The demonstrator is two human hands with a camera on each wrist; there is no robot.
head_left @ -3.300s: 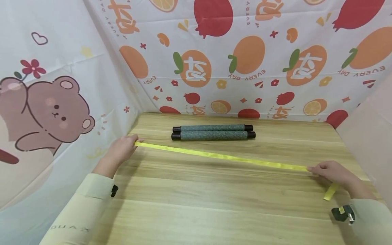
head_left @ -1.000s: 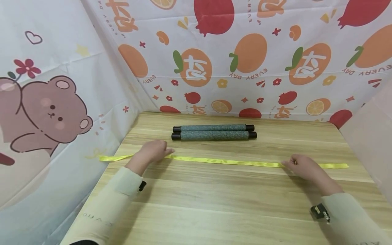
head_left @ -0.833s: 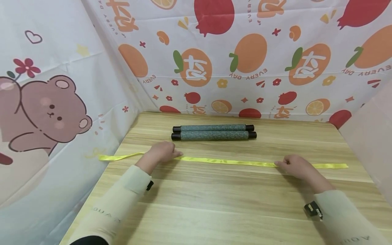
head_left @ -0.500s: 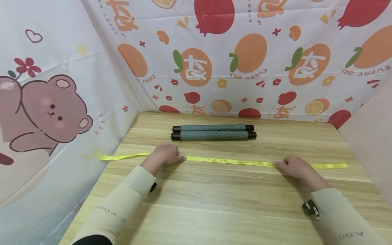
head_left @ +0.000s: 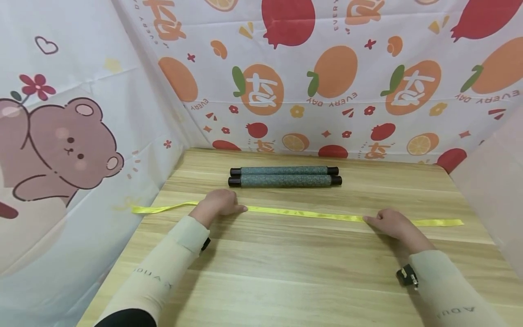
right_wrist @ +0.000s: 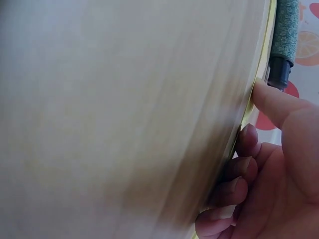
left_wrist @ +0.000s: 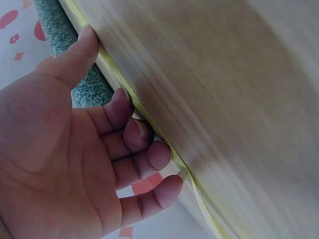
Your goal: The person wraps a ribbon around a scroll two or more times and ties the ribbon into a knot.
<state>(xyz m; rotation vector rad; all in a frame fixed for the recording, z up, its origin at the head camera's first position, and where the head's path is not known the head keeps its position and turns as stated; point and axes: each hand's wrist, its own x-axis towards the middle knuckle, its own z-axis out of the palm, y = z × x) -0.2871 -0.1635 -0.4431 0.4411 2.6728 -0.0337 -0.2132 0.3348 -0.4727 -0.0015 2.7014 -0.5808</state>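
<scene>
A yellow ribbon (head_left: pixel 304 213) lies across the worktop (head_left: pixel 286 272), nearer than two green rolls (head_left: pixel 286 181). Left hand (head_left: pixel 220 202) and right hand (head_left: pixel 390 223), half-open with thumbs outstretched, touch it without gripping. Apparent step: straightening; the next move calls for even, light pressure.

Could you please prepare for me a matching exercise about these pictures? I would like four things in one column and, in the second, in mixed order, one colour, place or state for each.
Things
1. ribbon
2. green rolls
3. left hand
4. back cloth

Descriptions
A. printed with fruit
B. touching the ribbon
C. yellow
D. side by side, with black ends

Right pairs: 1-C, 2-D, 3-B, 4-A
</scene>
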